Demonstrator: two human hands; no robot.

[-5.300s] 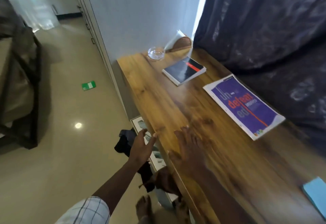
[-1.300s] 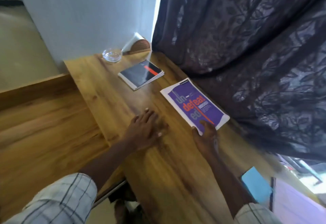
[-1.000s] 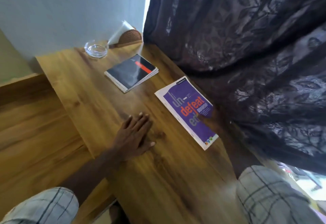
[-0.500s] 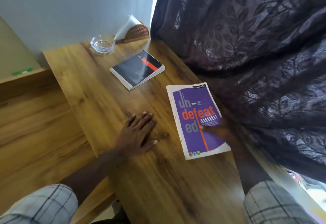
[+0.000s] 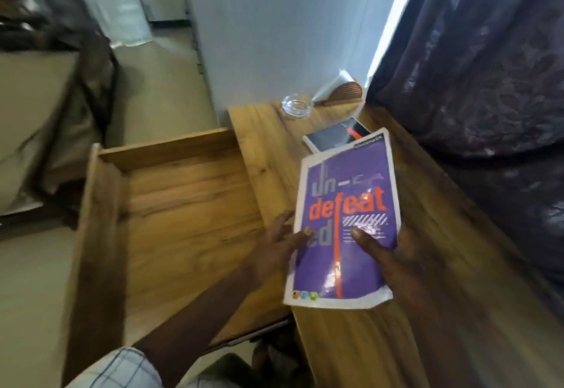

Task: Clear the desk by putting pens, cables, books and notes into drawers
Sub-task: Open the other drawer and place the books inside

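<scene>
A purple book (image 5: 345, 204) with orange "undefeated" lettering is lifted off the wooden desk (image 5: 427, 265). My right hand (image 5: 387, 253) grips its right side, thumb on the cover and fingers underneath. My left hand (image 5: 280, 244) touches the book's left edge with its fingers spread. A black notebook (image 5: 332, 137) with a red stripe lies farther back on the desk, partly hidden by the book. An open wooden drawer (image 5: 171, 222) stands pulled out to the left of the desk, its bottom bare.
A glass ashtray (image 5: 295, 106) and a woven napkin holder (image 5: 346, 93) sit at the desk's far end by the white wall. A dark curtain (image 5: 488, 67) hangs along the right. A dark-framed piece of furniture (image 5: 45, 97) stands on the floor to the left.
My right hand has picked the purple book up from the desk and brought it toward me. My left hand left the desktop and reached the book's left edge. The view swung left onto the drawer.
</scene>
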